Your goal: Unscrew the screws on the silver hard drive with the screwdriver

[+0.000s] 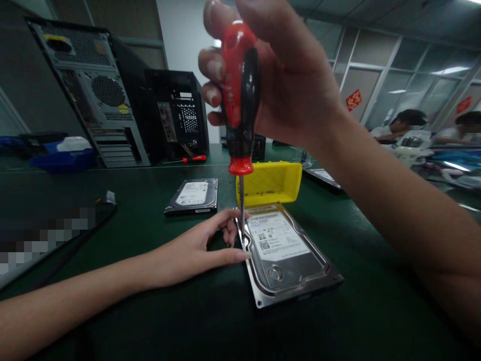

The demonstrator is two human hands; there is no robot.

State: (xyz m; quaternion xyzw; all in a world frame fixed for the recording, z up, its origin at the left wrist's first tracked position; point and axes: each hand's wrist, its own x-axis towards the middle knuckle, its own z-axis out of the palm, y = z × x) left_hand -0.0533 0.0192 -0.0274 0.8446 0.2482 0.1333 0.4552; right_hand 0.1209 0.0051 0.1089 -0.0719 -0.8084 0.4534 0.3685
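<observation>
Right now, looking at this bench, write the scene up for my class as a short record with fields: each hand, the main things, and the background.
Left hand: thumb and fingers at the near drive's left edge
Right hand: grips the big screwdriver, shaft pointing down
Near drive: label up, screwdriver tip at its left edge
Behind it: yellow bin
Left of bin: second drive, label up
Farther back: two computer cases, small screwdriver
Far right: two people, partly visible

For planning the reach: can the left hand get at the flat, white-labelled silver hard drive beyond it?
Probably yes: only bare green tabletop seems to lie between left hand and that drive.
</observation>
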